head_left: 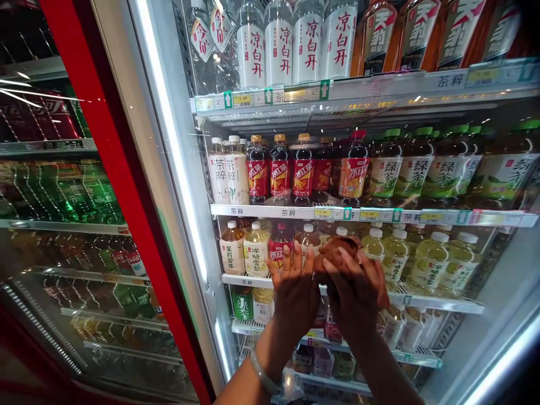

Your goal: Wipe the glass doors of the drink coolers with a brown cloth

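My left hand [297, 289] is raised before the middle shelves of a drinks fridge, its fingers stretched out and spread. A bangle [262, 371] circles that wrist. Right beside it, my right hand [356, 295] presses its fingers over a crumpled brown cloth [337, 251], part of which hangs past the hand's right side. The cloth also lies close to my left thumb; whether they touch is hidden. Behind the hands stand a red-labelled bottle [278, 242] and a pear-drink bottle [256, 250] on the shelf.
A shelf edge with price tags [337, 214] runs just above the hands, carrying red-labelled iced tea [302, 169] and green tea bottles [386, 166]. Water bottles [279, 48] line the top shelf. At left, a red door frame [126, 185] borders another fridge section.
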`<action>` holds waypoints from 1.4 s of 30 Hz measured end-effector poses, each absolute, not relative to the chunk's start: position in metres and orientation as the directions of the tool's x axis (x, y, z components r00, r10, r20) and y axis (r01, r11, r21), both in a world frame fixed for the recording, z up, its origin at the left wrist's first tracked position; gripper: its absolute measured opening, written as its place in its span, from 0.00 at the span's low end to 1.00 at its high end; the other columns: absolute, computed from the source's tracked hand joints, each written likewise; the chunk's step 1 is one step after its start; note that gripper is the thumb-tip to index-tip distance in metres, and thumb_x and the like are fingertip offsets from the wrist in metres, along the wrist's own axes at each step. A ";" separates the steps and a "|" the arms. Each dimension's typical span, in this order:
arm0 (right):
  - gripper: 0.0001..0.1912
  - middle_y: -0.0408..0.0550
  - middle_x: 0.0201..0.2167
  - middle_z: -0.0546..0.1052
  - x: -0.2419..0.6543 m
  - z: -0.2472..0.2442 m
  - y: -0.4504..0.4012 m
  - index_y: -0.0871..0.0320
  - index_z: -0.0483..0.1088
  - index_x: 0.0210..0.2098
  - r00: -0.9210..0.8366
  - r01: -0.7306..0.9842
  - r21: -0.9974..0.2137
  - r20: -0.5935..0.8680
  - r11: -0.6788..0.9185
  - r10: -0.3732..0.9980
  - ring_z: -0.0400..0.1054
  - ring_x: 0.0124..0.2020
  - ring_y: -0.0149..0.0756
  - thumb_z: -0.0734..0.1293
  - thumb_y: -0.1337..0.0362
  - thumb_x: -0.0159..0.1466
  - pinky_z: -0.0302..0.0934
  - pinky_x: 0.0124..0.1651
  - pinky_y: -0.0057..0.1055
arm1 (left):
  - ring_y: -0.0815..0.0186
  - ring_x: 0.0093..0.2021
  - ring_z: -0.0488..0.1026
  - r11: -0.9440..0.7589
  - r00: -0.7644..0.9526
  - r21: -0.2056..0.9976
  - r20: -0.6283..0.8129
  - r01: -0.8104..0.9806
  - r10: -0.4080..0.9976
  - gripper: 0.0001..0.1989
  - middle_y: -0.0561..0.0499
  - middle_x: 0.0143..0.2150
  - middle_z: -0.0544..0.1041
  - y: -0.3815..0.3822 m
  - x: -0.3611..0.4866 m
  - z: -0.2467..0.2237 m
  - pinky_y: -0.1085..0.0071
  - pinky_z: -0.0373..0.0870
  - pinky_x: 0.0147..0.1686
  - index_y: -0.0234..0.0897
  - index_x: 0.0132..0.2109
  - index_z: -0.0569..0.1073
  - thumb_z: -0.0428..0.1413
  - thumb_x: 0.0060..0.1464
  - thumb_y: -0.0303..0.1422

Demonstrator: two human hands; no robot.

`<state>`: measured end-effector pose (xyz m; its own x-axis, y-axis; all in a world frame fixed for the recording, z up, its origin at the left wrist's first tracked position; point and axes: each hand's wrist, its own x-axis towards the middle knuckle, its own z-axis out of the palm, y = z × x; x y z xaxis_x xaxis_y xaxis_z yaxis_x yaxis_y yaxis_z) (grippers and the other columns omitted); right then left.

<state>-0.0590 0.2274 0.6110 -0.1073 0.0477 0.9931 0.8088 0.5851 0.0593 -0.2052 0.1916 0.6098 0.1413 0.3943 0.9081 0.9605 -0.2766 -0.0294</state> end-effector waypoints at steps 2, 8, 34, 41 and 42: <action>0.20 0.54 0.67 0.71 -0.038 0.629 0.235 0.49 0.73 0.60 -0.064 0.816 0.046 0.998 0.576 0.010 0.59 0.72 0.57 0.69 0.63 0.69 0.52 0.73 0.66 | 0.48 0.80 0.43 -0.263 0.110 0.003 0.905 0.965 0.412 0.36 0.36 0.78 0.55 0.191 -0.197 0.611 0.29 0.33 0.76 0.37 0.79 0.45 0.48 0.69 0.27; 0.27 0.58 0.69 0.68 0.004 0.606 0.243 0.50 0.71 0.64 0.070 0.821 -0.063 0.998 0.568 0.011 0.62 0.71 0.63 0.72 0.60 0.66 0.56 0.72 0.67 | 0.48 0.80 0.48 -0.250 0.110 0.004 0.891 0.968 0.440 0.37 0.36 0.77 0.58 0.192 -0.173 0.608 0.31 0.38 0.77 0.37 0.79 0.46 0.49 0.68 0.28; 0.20 0.55 0.66 0.71 0.073 0.639 0.253 0.50 0.72 0.60 -0.058 0.808 0.055 0.998 0.587 -0.014 0.60 0.71 0.59 0.69 0.60 0.69 0.52 0.73 0.68 | 0.42 0.80 0.43 -0.126 -0.003 0.068 0.889 0.990 0.458 0.44 0.31 0.80 0.42 0.225 -0.079 0.610 0.28 0.39 0.73 0.36 0.79 0.39 0.52 0.65 0.29; 0.23 0.58 0.66 0.71 0.114 0.615 0.262 0.51 0.74 0.61 0.107 0.806 -0.083 0.994 0.586 -0.007 0.66 0.67 0.62 0.71 0.61 0.66 0.56 0.70 0.67 | 0.44 0.80 0.48 -0.135 0.011 0.056 0.891 0.989 0.453 0.46 0.35 0.80 0.48 0.233 -0.070 0.604 0.31 0.33 0.75 0.37 0.79 0.36 0.53 0.63 0.29; 0.24 0.58 0.66 0.71 0.110 0.607 0.260 0.50 0.73 0.61 0.093 0.804 -0.081 0.996 0.589 0.009 0.66 0.67 0.63 0.72 0.61 0.66 0.56 0.70 0.68 | 0.44 0.79 0.49 -0.135 0.017 0.051 0.890 0.990 0.456 0.46 0.35 0.80 0.48 0.233 -0.068 0.603 0.31 0.32 0.75 0.36 0.79 0.36 0.52 0.63 0.28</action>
<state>0.1105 0.2599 0.6066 0.0931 0.0094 0.9956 0.8043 0.5887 -0.0808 -0.0684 0.2332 0.6034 0.0167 0.4560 0.8898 0.9895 -0.1353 0.0507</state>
